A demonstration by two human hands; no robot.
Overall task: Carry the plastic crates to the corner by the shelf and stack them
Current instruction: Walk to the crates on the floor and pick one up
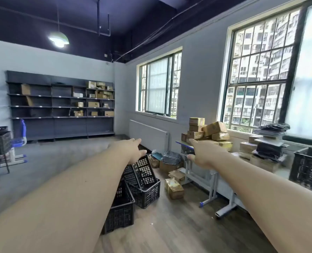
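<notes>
Both arms reach forward at chest height, the left hand and the right hand each with fingers straight and spread, holding nothing. Below the left hand, a heap of black plastic crates sits on the wooden floor: what looks like 3, though the forearm hides part of the pile, with 1 tipped at a steep angle inside another. The shelf stands against the far wall, well apart from the heap, with open grey floor between. Another black crate rests on the table at the right, among cardboard boxes. The likely trouble is the tilted crate: grabbed by 1 rim, it may snag on its neighbour and drag the pile, or swing into the small boxes on the floor just beside it.
</notes>
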